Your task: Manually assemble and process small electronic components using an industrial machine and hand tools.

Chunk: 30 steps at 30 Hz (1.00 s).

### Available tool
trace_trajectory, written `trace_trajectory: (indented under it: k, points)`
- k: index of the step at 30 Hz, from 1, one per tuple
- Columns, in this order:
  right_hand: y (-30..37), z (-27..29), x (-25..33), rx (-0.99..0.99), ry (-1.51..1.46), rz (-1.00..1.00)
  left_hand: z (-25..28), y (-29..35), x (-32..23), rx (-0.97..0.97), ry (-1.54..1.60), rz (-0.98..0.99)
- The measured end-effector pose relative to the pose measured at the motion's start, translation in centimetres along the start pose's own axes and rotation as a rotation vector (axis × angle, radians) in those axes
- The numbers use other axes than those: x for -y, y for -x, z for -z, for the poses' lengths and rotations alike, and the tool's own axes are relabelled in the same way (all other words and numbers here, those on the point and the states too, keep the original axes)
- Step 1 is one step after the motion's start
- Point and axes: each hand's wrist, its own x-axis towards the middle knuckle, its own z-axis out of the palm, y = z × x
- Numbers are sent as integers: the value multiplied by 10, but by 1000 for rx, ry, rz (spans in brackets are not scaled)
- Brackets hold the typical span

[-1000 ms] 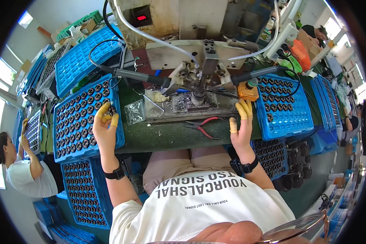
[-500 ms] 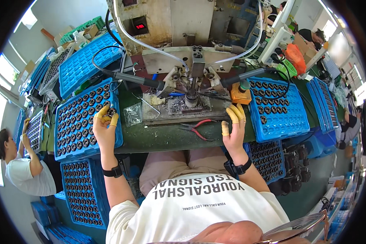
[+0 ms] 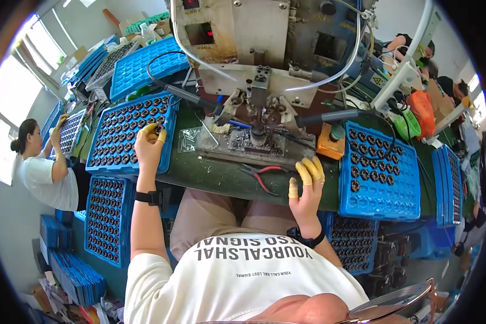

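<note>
Viewpoint swinging, left hand (image 3: 149, 151) staying at round part (image 3: 158, 129)

Head camera is tilting: more of the machine (image 3: 262, 29) is showing, and everything on the table (image 3: 210, 178) is sliding across the picture together. Hands are hardly shifting against their surroundings.

Left hand is reaching over the right rim of the well-filled left tray (image 3: 174, 116), toward the table's left end. Fingers are curling about one dark round part; contact is looking likely, but whether they are gripping it, or it is leaving its pocket, I cannot tell. That part is sitting near the tray's right edge.

Right hand (image 3: 308, 197) is hovering open, nothing showing in it, by the table's near edge. Red-handled pliers (image 3: 264, 184) are lying to its left; the orange box (image 3: 329, 147) is standing beyond it. Part-filled right tray (image 3: 389, 203) is resting farther right, nearer pockets showing bare.

Judgement: with little but the viewpoint changing, handling is apparently pausing over that one part, right hand waiting.
</note>
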Motion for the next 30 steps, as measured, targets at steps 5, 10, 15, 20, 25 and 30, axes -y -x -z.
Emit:
trace_trajectory:
  k: [5, 10, 15, 20, 25, 30]
  points:
    - [-3, 4, -1, 66, 47, 29, -2, 1, -18, 6, -63, -53]
    - [-1, 9, -5, 93, 46, 12, -7, 2, 0, 65, -13, -155]
    - [-4, 2, -2, 43, 62, -24, 7, 8, 26, 160, 54, -137]
    - [2, -1, -5, 4, 156, -54, 2, 8, -5, 242, 57, -134]
    - [-5, -6, -3, 23, 210, -20, 1, 1, -8, 273, 27, -222]
    - [-1, -6, 2, 19, 226, -42, 1, 7, -7, 207, 18, -248]
